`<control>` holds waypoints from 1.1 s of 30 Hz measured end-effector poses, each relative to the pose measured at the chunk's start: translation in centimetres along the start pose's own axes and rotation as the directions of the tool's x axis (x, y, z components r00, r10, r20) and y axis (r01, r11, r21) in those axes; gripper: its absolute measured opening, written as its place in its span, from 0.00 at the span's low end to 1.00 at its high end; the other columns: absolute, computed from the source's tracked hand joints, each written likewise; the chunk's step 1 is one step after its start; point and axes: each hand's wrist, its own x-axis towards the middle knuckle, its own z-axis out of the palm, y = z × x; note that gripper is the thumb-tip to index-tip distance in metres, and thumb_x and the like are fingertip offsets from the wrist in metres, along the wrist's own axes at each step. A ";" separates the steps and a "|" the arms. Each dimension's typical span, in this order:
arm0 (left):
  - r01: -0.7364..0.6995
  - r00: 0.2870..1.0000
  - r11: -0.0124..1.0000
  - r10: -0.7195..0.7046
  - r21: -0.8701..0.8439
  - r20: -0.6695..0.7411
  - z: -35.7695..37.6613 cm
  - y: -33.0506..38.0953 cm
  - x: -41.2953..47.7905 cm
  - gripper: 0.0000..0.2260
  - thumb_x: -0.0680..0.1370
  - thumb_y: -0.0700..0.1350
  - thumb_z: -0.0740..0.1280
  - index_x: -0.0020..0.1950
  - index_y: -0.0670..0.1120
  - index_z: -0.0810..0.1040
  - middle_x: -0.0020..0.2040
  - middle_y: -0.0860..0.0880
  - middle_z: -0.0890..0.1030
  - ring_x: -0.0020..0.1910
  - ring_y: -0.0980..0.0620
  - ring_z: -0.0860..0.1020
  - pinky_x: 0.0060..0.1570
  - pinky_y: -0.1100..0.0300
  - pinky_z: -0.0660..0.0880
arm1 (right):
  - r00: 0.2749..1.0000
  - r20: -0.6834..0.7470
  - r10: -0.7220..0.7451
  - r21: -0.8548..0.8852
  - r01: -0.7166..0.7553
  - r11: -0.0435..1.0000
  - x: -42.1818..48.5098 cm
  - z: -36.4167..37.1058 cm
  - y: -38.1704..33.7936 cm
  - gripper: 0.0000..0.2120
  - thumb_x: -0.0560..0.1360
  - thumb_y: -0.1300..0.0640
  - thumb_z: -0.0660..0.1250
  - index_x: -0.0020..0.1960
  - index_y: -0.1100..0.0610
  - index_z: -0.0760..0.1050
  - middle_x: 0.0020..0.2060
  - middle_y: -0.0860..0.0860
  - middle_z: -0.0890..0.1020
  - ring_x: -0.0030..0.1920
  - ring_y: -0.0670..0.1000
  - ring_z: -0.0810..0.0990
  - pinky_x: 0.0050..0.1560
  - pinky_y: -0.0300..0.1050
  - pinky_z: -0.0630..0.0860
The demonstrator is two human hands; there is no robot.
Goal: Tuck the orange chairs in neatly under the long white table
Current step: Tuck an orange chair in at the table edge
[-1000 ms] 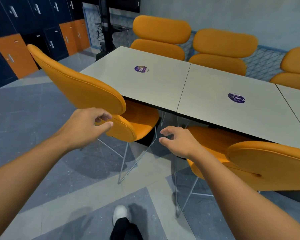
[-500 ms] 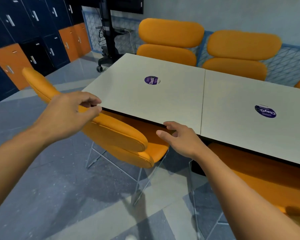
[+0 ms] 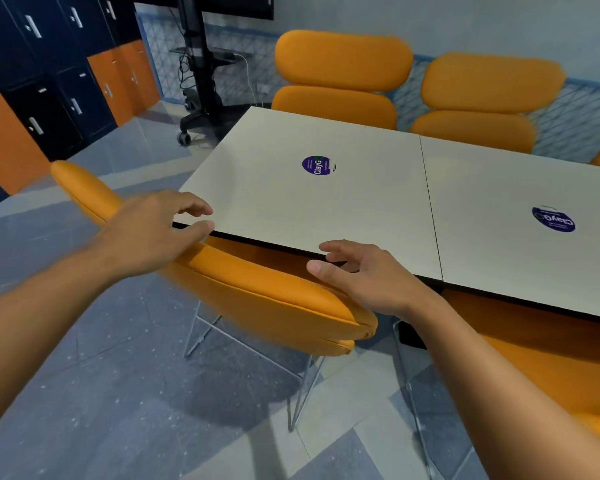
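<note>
The long white table (image 3: 361,202) runs from the middle to the right edge. An orange chair (image 3: 264,292) stands at its near left corner, angled, with its seat under the tabletop and its backrest close to the edge. My left hand (image 3: 153,230) hovers over the left part of that backrest beside the table corner, fingers apart, holding nothing. My right hand (image 3: 368,275) is over the backrest's right end at the table edge, also spread. A second orange chair (image 3: 551,358) sits under the table at the lower right.
Two more orange chairs (image 3: 343,60) (image 3: 492,81) stand tucked in on the far side. Blue and orange lockers (image 3: 49,98) line the left wall. A black wheeled screen stand (image 3: 201,81) is behind the table's far left corner. Grey floor lies to the left.
The near chair has slid toward the table and its seat has gone under the edge. My left hand has let go of the backrest. Both hands have moved forward to the table edge.
</note>
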 end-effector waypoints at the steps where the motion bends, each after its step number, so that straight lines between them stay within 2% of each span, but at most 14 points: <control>1: -0.019 1.000 1.000 0.019 0.001 0.015 -0.2 -1.3 0.4 0.15 0.78 0.54 0.66 0.62 0.51 0.79 0.61 0.51 0.79 0.57 0.53 0.74 0.52 0.58 0.70 | 1.000 -0.011 0.009 -0.004 -0.009 1.000 0.1 0.7 -0.6 0.39 0.68 0.24 0.61 0.74 0.41 0.68 0.69 0.43 0.76 0.66 0.49 0.75 0.63 0.50 0.73; 4: -0.061 0.995 0.998 0.061 -0.003 0.085 -1.0 -4.7 1.4 0.16 0.77 0.58 0.64 0.61 0.53 0.79 0.61 0.52 0.80 0.54 0.56 0.73 0.52 0.58 0.69 | 0.998 -0.044 0.049 -0.005 -0.049 0.999 0.0 2.7 -2.8 0.38 0.68 0.24 0.61 0.73 0.42 0.71 0.68 0.43 0.77 0.65 0.48 0.76 0.60 0.47 0.73; 8: -0.089 0.976 0.995 0.097 -0.053 0.197 -2.5 -7.9 2.0 0.18 0.76 0.62 0.63 0.60 0.54 0.79 0.61 0.52 0.79 0.54 0.53 0.73 0.53 0.56 0.70 | 0.989 -0.105 0.103 -0.074 -0.111 0.991 -0.3 5.0 -5.8 0.39 0.67 0.24 0.59 0.70 0.44 0.74 0.65 0.43 0.78 0.62 0.47 0.77 0.54 0.44 0.74; 10: -0.099 0.957 0.994 0.108 -0.046 0.270 -2.9 -9.3 2.3 0.25 0.73 0.71 0.60 0.61 0.56 0.78 0.62 0.53 0.78 0.55 0.53 0.73 0.55 0.53 0.70 | 0.980 -0.144 0.135 -0.142 -0.156 0.977 -0.4 5.9 -6.7 0.37 0.67 0.22 0.58 0.66 0.44 0.77 0.61 0.43 0.80 0.59 0.47 0.77 0.53 0.45 0.77; 12: -0.147 0.933 0.989 0.138 0.002 0.331 -3.3 -10.7 2.7 0.34 0.66 0.78 0.53 0.61 0.59 0.77 0.60 0.55 0.78 0.54 0.53 0.74 0.57 0.50 0.72 | 0.968 -0.178 0.177 -0.200 -0.212 0.957 -0.4 6.8 -7.5 0.36 0.67 0.20 0.56 0.62 0.43 0.79 0.57 0.42 0.81 0.56 0.47 0.78 0.55 0.50 0.79; 15: -0.239 0.899 0.968 0.193 0.071 0.393 -3.4 -12.5 3.3 0.40 0.62 0.81 0.49 0.63 0.61 0.75 0.59 0.55 0.79 0.53 0.54 0.75 0.59 0.48 0.72 | 0.936 -0.284 0.206 -0.320 -0.295 0.900 -0.4 8.3 -8.8 0.38 0.70 0.19 0.50 0.60 0.44 0.80 0.52 0.43 0.83 0.52 0.48 0.79 0.54 0.54 0.80; 18: -0.334 0.866 0.934 0.250 0.129 0.434 -3.2 -14.1 4.0 0.41 0.59 0.83 0.50 0.65 0.64 0.71 0.57 0.57 0.79 0.54 0.53 0.74 0.60 0.46 0.69 | 0.893 -0.408 0.188 -0.420 -0.366 0.830 -0.3 10.0 -10.0 0.37 0.74 0.23 0.44 0.54 0.46 0.82 0.41 0.45 0.83 0.44 0.49 0.80 0.59 0.57 0.76; 20: -0.366 0.853 0.913 0.251 0.182 0.457 -3.0 -15.1 4.6 0.43 0.56 0.85 0.50 0.65 0.66 0.69 0.57 0.58 0.78 0.58 0.50 0.74 0.62 0.44 0.66 | 0.852 -0.500 0.155 -0.455 -0.411 0.790 0.0 10.9 -10.1 0.38 0.76 0.24 0.41 0.45 0.49 0.82 0.32 0.46 0.79 0.38 0.49 0.78 0.56 0.55 0.75; 23: -0.373 0.856 0.900 0.240 0.227 0.457 -2.5 -16.1 5.1 0.45 0.53 0.85 0.50 0.65 0.65 0.68 0.57 0.57 0.77 0.61 0.48 0.72 0.63 0.43 0.62 | 0.775 -0.628 0.070 -0.461 -0.444 0.768 0.4 11.7 -9.8 0.39 0.76 0.26 0.42 0.34 0.52 0.79 0.25 0.47 0.75 0.29 0.49 0.74 0.43 0.49 0.76; 26: -0.393 0.875 0.875 0.262 0.282 0.407 -1.7 -16.3 5.0 0.44 0.53 0.84 0.51 0.64 0.64 0.70 0.55 0.56 0.78 0.59 0.48 0.73 0.62 0.44 0.61 | 0.746 -0.665 0.032 -0.482 -0.462 0.744 0.7 11.8 -9.4 0.37 0.76 0.27 0.46 0.30 0.54 0.76 0.23 0.48 0.74 0.27 0.49 0.73 0.33 0.43 0.69; 30: -0.384 0.899 0.869 0.275 0.313 0.340 -0.8 -15.6 5.1 0.41 0.54 0.82 0.57 0.60 0.61 0.73 0.51 0.56 0.78 0.56 0.47 0.73 0.58 0.46 0.61 | 0.723 -0.690 -0.020 -0.504 -0.461 0.731 0.9 11.3 -8.9 0.36 0.76 0.28 0.49 0.27 0.55 0.72 0.21 0.48 0.71 0.25 0.48 0.70 0.29 0.41 0.63; 33: -0.371 0.911 0.875 0.278 0.312 0.303 -0.6 -15.0 5.1 0.40 0.53 0.81 0.56 0.57 0.60 0.74 0.49 0.56 0.79 0.53 0.47 0.74 0.55 0.47 0.62 | 0.723 -0.690 -0.019 -0.506 -0.463 0.728 1.0 10.7 -8.3 0.35 0.75 0.28 0.48 0.30 0.53 0.76 0.22 0.46 0.70 0.26 0.46 0.69 0.29 0.40 0.60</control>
